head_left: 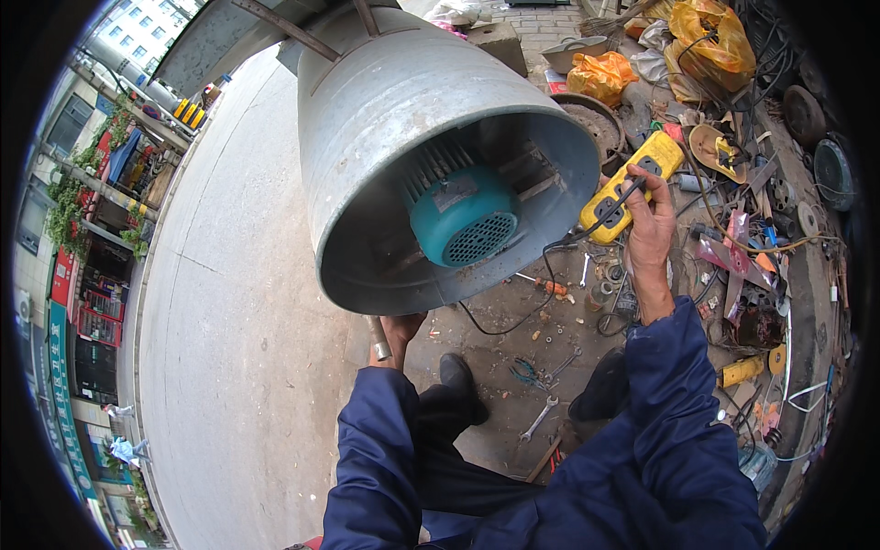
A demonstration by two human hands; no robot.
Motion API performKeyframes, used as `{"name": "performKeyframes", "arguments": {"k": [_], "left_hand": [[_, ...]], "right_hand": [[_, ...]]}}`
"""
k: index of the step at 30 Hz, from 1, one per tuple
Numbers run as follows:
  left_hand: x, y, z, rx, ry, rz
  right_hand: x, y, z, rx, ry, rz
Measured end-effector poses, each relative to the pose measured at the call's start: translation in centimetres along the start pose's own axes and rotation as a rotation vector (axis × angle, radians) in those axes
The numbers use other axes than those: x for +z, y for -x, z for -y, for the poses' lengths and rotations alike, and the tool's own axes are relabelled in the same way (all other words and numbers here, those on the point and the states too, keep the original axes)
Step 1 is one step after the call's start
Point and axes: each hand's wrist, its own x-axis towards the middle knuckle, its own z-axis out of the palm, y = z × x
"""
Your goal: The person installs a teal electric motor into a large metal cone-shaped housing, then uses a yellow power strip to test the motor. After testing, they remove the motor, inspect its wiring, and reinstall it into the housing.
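Observation:
A large grey sheet-metal fan housing (431,82) fills the upper middle, its round mouth facing me. Inside it sits a teal electric motor (463,220) with cooling fins. My left hand (401,332) is under the housing's lower rim, beside a short metal tube (379,339); its fingers are hidden behind the rim. On the right, a yellow power strip (656,158) with black sockets is under my right hand (651,229). That hand's thumb and fingers close on the end of a black power cord (547,261) against the strip. The cord loops down below the housing.
Spanners (539,418), pliers (527,374) and a screwdriver (550,285) lie on the ground by my shoes (458,380). Scrap parts, cables and orange bags (602,81) crowd the right side. A concrete road (220,348) stretches left toward shopfronts (82,321).

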Motion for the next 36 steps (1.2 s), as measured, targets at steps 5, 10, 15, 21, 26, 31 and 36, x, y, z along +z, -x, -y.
{"name": "performKeyframes", "arguments": {"k": [5,10,15,21,26,31,36], "left_hand": [[0.5,0.3,-1.8,0.188,-0.477,-0.132],[1.0,1.1,-4.6,0.220,-0.962,-0.101],[1.2,1.1,-4.9,0.111,-0.560,-0.058],[0.4,0.8,-3.7,0.225,-1.075,-0.098],[0.5,0.8,-4.0,0.217,-1.169,-0.085],[0.7,1.1,-4.4,0.146,-1.043,-0.066],[0.2,0.5,-1.1,0.062,-0.416,-0.054]], "right_hand": [[-0.1,-0.1,-0.2,-0.005,0.012,-0.006],[-0.1,0.0,-0.2,0.015,-0.044,-0.004],[-0.1,-0.1,-0.2,0.007,-0.012,-0.006],[0.0,-0.1,-0.2,-0.009,0.004,-0.007],[-0.1,0.0,-0.1,0.006,0.000,-0.007],[-0.1,0.0,-0.2,0.013,-0.012,-0.022],[-0.2,0.0,-0.2,0.006,0.007,-0.016]]}}
